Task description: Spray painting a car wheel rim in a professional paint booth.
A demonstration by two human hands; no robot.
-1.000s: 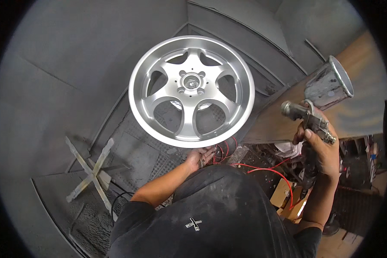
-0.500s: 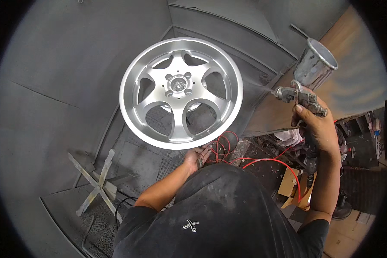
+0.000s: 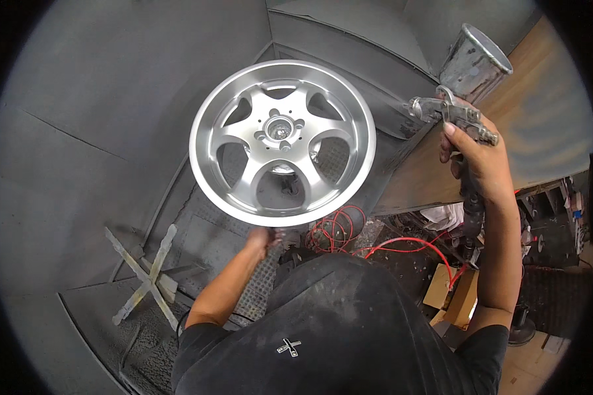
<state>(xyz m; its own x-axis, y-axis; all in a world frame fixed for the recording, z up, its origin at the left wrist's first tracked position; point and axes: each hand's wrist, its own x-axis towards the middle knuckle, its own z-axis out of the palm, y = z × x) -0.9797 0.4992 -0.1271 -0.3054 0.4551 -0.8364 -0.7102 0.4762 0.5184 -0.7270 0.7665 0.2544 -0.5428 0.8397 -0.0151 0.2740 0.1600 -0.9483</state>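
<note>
A silver alloy wheel (image 3: 270, 143) with broad spokes is held up in the middle, face up, on a support mostly hidden beneath it. My right hand (image 3: 484, 155) is wrapped round a paint spray gun (image 3: 445, 110) to the right of the wheel. Its nozzle points left toward the rim, and a paint-stained metal cup (image 3: 476, 62) sits on top. Just below the wheel's near edge is my left hand (image 3: 265, 239), blurred and partly under the rim. Whether its fingers touch the wheel I cannot tell.
A cross-shaped stand (image 3: 150, 280) is at the lower left. Red hose (image 3: 339, 230) lies coiled beyond my body and runs right, near an opened cardboard box (image 3: 464, 296). Grey walls (image 3: 112, 99) enclose the far and left sides; a brown board (image 3: 540, 125) leans at right.
The wheel has turned, its spokes now at other angles. My left hand has moved left along the near rim. The spray gun has shifted slightly up and left, and the faint mist at its nozzle no longer shows.
</note>
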